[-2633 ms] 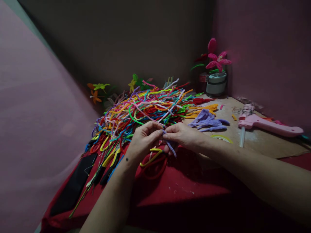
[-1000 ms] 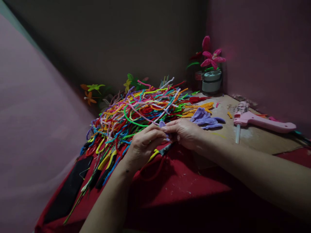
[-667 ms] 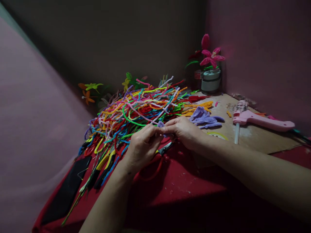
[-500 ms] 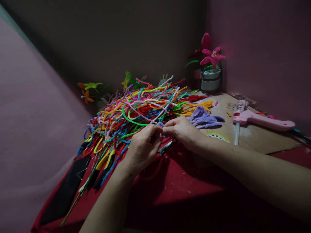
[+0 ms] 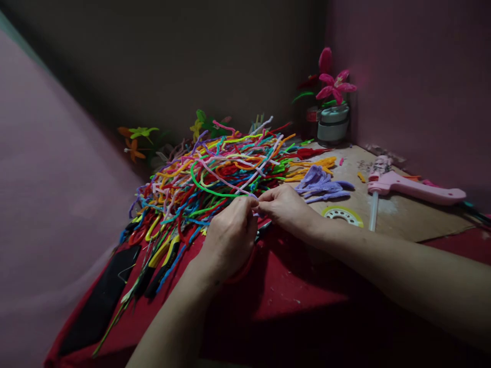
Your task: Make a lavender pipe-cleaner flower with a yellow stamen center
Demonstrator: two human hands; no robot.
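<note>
My left hand (image 5: pixel 232 232) and my right hand (image 5: pixel 287 208) meet fingertip to fingertip in front of the big heap. Both are closed in a pinch on a small purple pipe cleaner (image 5: pixel 253 196), most of which the fingers hide. Just behind them rises a tangled pile of many-coloured pipe cleaners (image 5: pixel 218 174). Beyond my right hand lies a bunch of bent purple pipe cleaner pieces (image 5: pixel 322 185). Below the joined fingers, the metal tip of a tool (image 5: pixel 264 230) shows, partly covered by my hands.
On the right, a pink glue gun (image 5: pixel 418 188) and a yellow tape roll (image 5: pixel 343 215) rest on a brown board (image 5: pixel 406 225). Yellow-black pliers (image 5: pixel 164 268) and a black phone-like slab (image 5: pixel 102 301) lie left. A pink flower (image 5: pixel 336 88) stands in a grey pot (image 5: pixel 333 125).
Both hands stay together at nearly the same spot. My left hand has turned slightly, its back now covering more of the tool tip, and less of the purple pipe cleaner shows.
</note>
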